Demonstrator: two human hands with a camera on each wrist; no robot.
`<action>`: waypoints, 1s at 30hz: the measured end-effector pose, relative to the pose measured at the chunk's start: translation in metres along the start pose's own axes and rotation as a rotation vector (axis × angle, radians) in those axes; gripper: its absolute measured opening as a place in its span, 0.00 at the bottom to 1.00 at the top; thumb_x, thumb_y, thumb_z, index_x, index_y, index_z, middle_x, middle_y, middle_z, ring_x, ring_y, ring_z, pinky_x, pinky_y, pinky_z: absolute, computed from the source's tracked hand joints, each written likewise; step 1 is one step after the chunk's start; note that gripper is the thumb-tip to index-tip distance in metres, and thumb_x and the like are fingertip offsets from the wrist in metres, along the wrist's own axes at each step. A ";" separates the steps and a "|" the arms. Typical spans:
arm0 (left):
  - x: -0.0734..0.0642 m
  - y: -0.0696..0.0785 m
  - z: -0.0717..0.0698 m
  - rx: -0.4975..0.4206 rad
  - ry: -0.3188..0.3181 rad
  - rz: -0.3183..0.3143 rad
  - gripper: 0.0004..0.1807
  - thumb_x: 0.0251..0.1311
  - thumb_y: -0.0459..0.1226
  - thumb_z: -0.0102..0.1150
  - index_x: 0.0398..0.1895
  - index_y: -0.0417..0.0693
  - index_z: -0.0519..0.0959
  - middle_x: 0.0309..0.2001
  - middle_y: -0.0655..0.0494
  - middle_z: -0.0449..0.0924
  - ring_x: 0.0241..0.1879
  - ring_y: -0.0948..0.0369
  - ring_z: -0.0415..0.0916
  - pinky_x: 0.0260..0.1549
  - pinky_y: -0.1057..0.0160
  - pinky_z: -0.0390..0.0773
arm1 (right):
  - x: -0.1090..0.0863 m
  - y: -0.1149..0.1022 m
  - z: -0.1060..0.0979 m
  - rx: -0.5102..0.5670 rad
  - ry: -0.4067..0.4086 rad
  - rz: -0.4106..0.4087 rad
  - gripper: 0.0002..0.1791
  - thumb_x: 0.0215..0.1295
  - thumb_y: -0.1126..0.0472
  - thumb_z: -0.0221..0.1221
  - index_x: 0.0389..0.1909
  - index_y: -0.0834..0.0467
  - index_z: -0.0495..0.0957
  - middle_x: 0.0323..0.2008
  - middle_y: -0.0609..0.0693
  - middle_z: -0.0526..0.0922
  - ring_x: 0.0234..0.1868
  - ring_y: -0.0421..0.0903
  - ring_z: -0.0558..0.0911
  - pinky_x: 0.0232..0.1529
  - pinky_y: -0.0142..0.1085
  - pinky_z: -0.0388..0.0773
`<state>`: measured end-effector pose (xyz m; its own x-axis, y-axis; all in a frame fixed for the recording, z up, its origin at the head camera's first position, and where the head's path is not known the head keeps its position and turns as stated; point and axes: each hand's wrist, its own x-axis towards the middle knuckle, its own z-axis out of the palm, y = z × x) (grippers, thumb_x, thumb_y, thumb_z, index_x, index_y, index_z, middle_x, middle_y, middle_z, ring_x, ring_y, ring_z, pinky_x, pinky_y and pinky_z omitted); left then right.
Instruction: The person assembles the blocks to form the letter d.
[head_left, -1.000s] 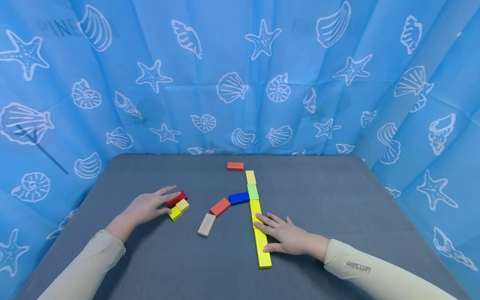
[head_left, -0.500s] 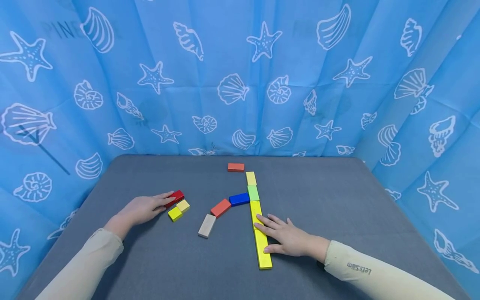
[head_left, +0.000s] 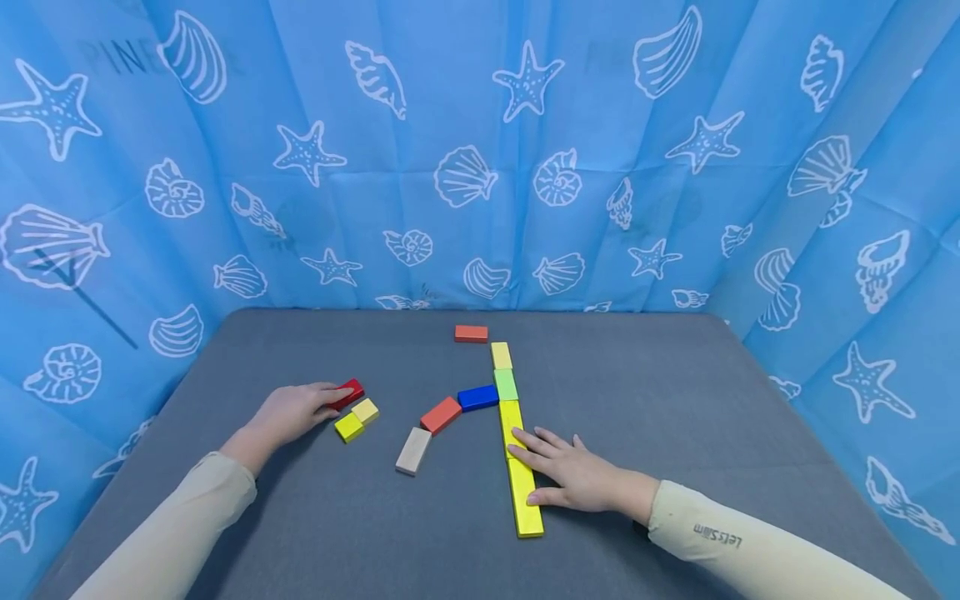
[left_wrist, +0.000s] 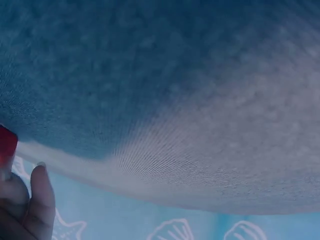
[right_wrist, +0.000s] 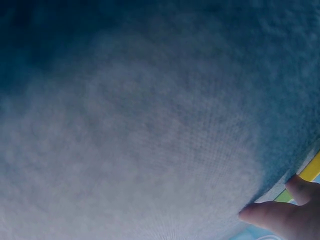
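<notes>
Fingers (head_left: pixel 330 395) of the left hand (head_left: pixel 288 412) pinch a glossy red block (head_left: pixel 356 387) (right hand (head_left: pixel 581 475) spread on smooth yellow bars (head_left: pixel 522 485))

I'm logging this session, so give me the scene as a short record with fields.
Left hand: holds the dark red block
Right hand: rests across far long yellow block and near long yellow block
Line, far to near: pale yellow end block, green block, both long yellows
Branch leftward: blue block, orange block, beige block
Pair: small yellow block, small pale yellow block
Far edge: lone orange block
Surface: grey table
</notes>
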<state>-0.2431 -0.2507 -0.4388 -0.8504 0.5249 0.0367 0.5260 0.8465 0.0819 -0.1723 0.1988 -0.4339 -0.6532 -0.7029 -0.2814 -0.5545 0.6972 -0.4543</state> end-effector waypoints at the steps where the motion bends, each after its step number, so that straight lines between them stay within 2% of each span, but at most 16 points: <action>1: -0.001 0.000 0.000 0.001 0.017 0.003 0.24 0.57 0.36 0.68 0.58 0.45 0.79 0.50 0.43 0.81 0.47 0.46 0.80 0.44 0.46 0.78 | 0.000 0.000 0.000 -0.001 -0.001 0.000 0.41 0.69 0.36 0.48 0.77 0.50 0.51 0.77 0.49 0.45 0.75 0.60 0.46 0.59 0.73 0.48; 7: -0.012 0.000 -0.003 -0.015 0.180 0.023 0.25 0.53 0.33 0.71 0.56 0.47 0.81 0.49 0.44 0.82 0.36 0.51 0.81 0.37 0.52 0.81 | 0.000 0.002 0.000 -0.009 0.002 -0.002 0.41 0.69 0.35 0.48 0.77 0.50 0.51 0.77 0.50 0.45 0.75 0.61 0.46 0.59 0.74 0.48; 10: -0.019 0.004 -0.006 -0.039 0.258 0.100 0.26 0.51 0.32 0.72 0.57 0.49 0.81 0.48 0.45 0.81 0.26 0.58 0.76 0.28 0.62 0.79 | -0.001 0.003 0.000 -0.013 0.001 0.000 0.41 0.69 0.35 0.48 0.77 0.50 0.51 0.77 0.50 0.46 0.75 0.61 0.47 0.59 0.74 0.48; 13: -0.025 0.013 -0.009 -0.084 0.292 0.218 0.27 0.50 0.31 0.72 0.57 0.51 0.81 0.46 0.49 0.81 0.25 0.62 0.74 0.25 0.68 0.76 | -0.001 0.003 0.000 -0.017 0.001 0.002 0.41 0.69 0.36 0.48 0.77 0.50 0.51 0.77 0.50 0.46 0.75 0.61 0.47 0.59 0.74 0.48; 15: -0.030 0.019 -0.011 -0.118 0.279 0.286 0.26 0.50 0.32 0.72 0.56 0.51 0.81 0.46 0.51 0.81 0.29 0.62 0.77 0.29 0.68 0.79 | 0.000 0.003 0.000 -0.018 0.001 0.000 0.41 0.69 0.36 0.48 0.77 0.50 0.51 0.77 0.50 0.45 0.74 0.61 0.47 0.59 0.74 0.48; 18: -0.038 0.029 -0.012 -0.168 0.204 0.344 0.26 0.51 0.34 0.72 0.57 0.52 0.81 0.46 0.52 0.81 0.36 0.60 0.80 0.34 0.63 0.81 | 0.000 0.002 -0.001 -0.019 0.000 -0.008 0.41 0.70 0.36 0.47 0.77 0.51 0.51 0.77 0.50 0.45 0.74 0.61 0.47 0.59 0.74 0.48; 23: -0.047 0.040 -0.010 -0.227 0.068 0.358 0.27 0.52 0.39 0.72 0.58 0.56 0.80 0.45 0.54 0.82 0.36 0.63 0.78 0.35 0.63 0.81 | 0.001 0.003 -0.001 -0.026 -0.001 -0.006 0.41 0.70 0.36 0.47 0.77 0.51 0.52 0.77 0.50 0.45 0.75 0.61 0.47 0.59 0.74 0.48; 26: -0.047 0.046 -0.008 -0.219 0.002 0.374 0.25 0.56 0.43 0.70 0.59 0.58 0.79 0.45 0.56 0.82 0.31 0.68 0.74 0.32 0.67 0.78 | 0.001 0.002 0.000 -0.028 -0.001 -0.001 0.41 0.69 0.36 0.48 0.76 0.51 0.52 0.77 0.50 0.46 0.75 0.61 0.47 0.59 0.74 0.48; 30: -0.045 0.051 -0.005 -0.213 -0.069 0.415 0.27 0.59 0.53 0.64 0.61 0.58 0.78 0.44 0.58 0.81 0.28 0.72 0.69 0.27 0.71 0.72 | 0.001 0.002 0.000 -0.025 0.000 -0.004 0.41 0.70 0.36 0.48 0.76 0.51 0.52 0.77 0.50 0.46 0.75 0.61 0.47 0.59 0.74 0.48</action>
<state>-0.1782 -0.2315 -0.4317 -0.5625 0.8257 0.0436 0.8009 0.5310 0.2769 -0.1737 0.1992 -0.4349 -0.6511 -0.7056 -0.2796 -0.5698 0.6978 -0.4342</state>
